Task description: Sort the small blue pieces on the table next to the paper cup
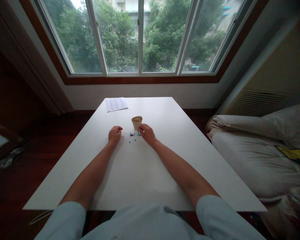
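Observation:
A light brown paper cup [136, 123] stands upright near the middle of the white table [150, 173]. In front of it lie several tiny blue pieces [135, 140], with a dark reddish one [132, 135] among them. My right hand [147, 132] is at the cup's right front side, over the pieces, its fingers bent together; I cannot tell whether it touches the cup. What those fingertips hold, if anything, is too small to see. Left of the pieces, my left hand [114, 134] rests on the table with curled fingers, their inner side hidden.
Printed paper sheets [116, 104] lie at the table's far left corner. Beyond the table is a wall with a wide window [140, 40]. A sofa with a pale cover [255, 150] stands to the right, and cables [6, 161] lie on the floor at left.

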The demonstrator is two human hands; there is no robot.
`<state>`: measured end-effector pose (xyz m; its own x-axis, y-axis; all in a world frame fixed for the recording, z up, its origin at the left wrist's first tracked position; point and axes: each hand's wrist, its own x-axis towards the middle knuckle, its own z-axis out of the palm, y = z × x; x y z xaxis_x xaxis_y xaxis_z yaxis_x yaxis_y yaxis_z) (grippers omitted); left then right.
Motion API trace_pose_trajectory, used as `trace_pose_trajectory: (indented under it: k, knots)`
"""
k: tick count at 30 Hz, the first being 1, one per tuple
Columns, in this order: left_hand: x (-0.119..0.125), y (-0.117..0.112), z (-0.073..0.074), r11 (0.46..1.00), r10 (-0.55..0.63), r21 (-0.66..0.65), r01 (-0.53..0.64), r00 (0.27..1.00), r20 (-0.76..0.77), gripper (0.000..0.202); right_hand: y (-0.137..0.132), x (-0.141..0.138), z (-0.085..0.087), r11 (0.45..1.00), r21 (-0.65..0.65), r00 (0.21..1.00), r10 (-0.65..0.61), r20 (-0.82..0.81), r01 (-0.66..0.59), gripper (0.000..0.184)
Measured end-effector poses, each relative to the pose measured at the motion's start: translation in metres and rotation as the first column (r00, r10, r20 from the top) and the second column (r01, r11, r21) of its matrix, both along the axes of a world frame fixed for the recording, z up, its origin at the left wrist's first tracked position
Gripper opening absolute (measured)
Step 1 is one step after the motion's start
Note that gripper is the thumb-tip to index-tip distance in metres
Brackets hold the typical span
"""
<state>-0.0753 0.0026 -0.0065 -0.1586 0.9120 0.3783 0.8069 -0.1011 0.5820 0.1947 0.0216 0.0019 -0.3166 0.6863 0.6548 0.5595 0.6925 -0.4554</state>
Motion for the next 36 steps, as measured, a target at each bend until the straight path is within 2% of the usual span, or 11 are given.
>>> trace_pose_trajectory:
  k: [4, 7, 10, 15, 19, 23, 25, 29, 31, 36]
  knots:
    - [-0.01, 0.001, 0.005, 0.987, 0.142, -0.081, -0.138, 0.988, 0.055, 0.028, 0.001, 0.0, -0.001, 1.0, 0.023, 1.0, 0.002, 0.008, -0.002, 0.015]
    - [-0.01, 0.001, 0.006, 0.977, 0.143, -0.161, -0.14, 0.99, 0.01, 0.029, -0.002, -0.001, 0.001, 0.997, 0.062, 0.999, -0.048, -0.012, 0.049, 0.017]
    - [-0.004, 0.0, 0.005, 0.973, 0.061, -0.216, -0.087, 0.99, -0.124, 0.028, -0.006, -0.001, 0.007, 0.985, 0.133, 0.993, -0.106, -0.053, 0.113, 0.022]
    - [0.004, -0.003, 0.003, 0.977, -0.018, -0.212, -0.035, 0.97, -0.241, 0.025, -0.007, -0.001, 0.018, 0.975, 0.197, 0.994, -0.091, -0.059, 0.101, 0.039]
    - [0.006, -0.008, 0.006, 0.977, -0.09, -0.211, 0.038, 0.965, -0.244, 0.022, -0.002, -0.002, 0.02, 0.984, 0.135, 0.993, -0.12, 0.005, 0.119, 0.056]
    - [0.011, -0.012, 0.009, 0.976, -0.15, -0.197, 0.098, 0.95, -0.273, 0.021, 0.003, -0.005, 0.018, 0.992, 0.062, 0.991, -0.111, 0.074, 0.106, 0.065]
    - [0.013, -0.012, 0.009, 0.971, -0.18, -0.202, 0.123, 0.939, -0.293, 0.021, 0.005, -0.005, 0.015, 0.995, 0.04, 0.989, -0.097, 0.109, 0.093, 0.067]
    - [0.015, -0.012, 0.01, 0.928, -0.352, -0.239, 0.286, 0.882, -0.314, 0.03, 0.006, -0.005, 0.011, 0.995, 0.05, 0.987, -0.091, 0.13, 0.085, 0.064]
    - [0.014, -0.011, 0.011, 0.913, -0.391, -0.251, 0.322, 0.867, -0.308, 0.036, 0.007, -0.004, 0.009, 0.995, 0.057, 0.987, -0.092, 0.132, 0.085, 0.062]
    - [0.002, -0.007, 0.015, 0.855, -0.494, -0.293, 0.427, 0.844, -0.211, 0.042, 0.009, -0.003, 0.002, 0.997, 0.047, 0.993, -0.062, 0.101, 0.058, 0.055]
